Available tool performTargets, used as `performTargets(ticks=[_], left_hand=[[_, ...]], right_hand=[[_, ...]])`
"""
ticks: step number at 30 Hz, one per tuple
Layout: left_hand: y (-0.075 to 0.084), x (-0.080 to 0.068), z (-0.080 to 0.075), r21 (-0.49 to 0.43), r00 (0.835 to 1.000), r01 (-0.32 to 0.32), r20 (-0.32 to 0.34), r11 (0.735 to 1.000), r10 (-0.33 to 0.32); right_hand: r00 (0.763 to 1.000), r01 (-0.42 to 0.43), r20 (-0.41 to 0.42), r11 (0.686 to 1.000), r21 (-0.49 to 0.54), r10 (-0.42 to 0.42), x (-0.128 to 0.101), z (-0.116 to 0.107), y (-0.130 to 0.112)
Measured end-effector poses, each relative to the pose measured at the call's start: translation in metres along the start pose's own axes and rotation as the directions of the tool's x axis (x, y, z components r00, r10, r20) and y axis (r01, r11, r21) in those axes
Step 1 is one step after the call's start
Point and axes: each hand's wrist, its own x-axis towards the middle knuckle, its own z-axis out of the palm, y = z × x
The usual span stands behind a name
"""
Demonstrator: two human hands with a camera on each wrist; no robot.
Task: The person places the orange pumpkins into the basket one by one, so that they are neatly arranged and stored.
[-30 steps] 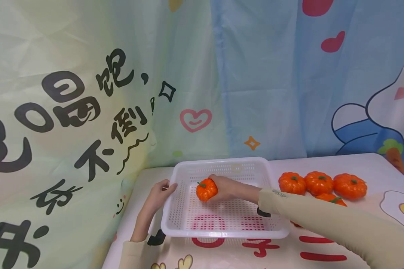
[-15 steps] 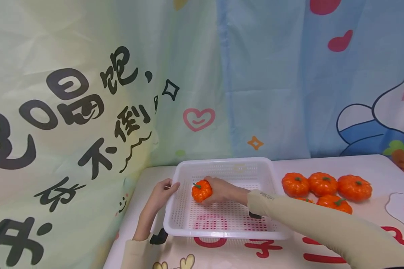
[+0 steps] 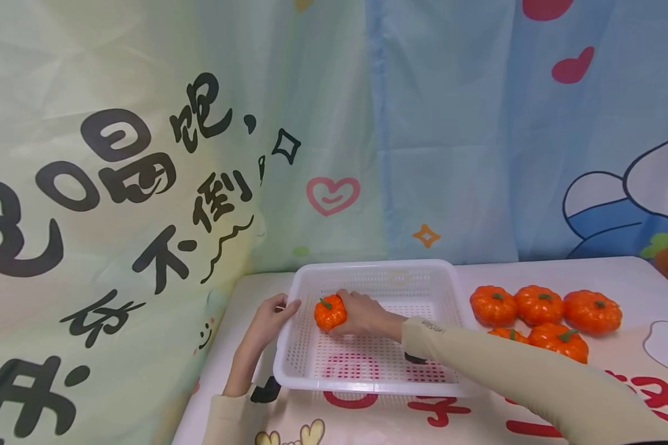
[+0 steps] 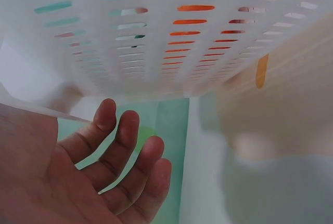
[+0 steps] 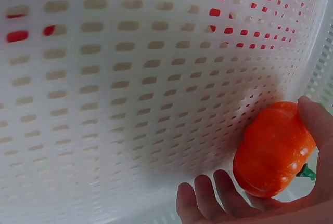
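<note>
Down in the middle of the head view, a white plastic basket with lots of little holes (image 3: 370, 387) sits on a pale pink table (image 3: 595, 269). A shiny orange toy pumpkin with a green stem (image 3: 330, 313) is inside the basket, near its left side. The right hand (image 3: 362, 314) holds it, with the thumb on one side and a finger on the other. The other fingers reach past it with small gaps. I cannot tell if the pumpkin touches the basket's bottom.

The left hand (image 3: 269, 318) holds the basket's left rim, thumb over the edge, the other fingers bent below, a little apart.

At the right of the frame sit five more orange pumpkins (image 3: 559, 342), one partly behind a cream sleeve (image 3: 512, 364).
</note>
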Motion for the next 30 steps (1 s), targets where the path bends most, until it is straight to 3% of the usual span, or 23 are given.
performTargets(ticks=[30], left_hand=[[-0.0013,0.0013,0.0007,-0.012,1.0,0.001,-0.004,1.0,-0.001]], right_hand=[[0.999,-0.019,-0.038,0.999,-0.034,0.018,-0.0002,0.0031,-0.0047]])
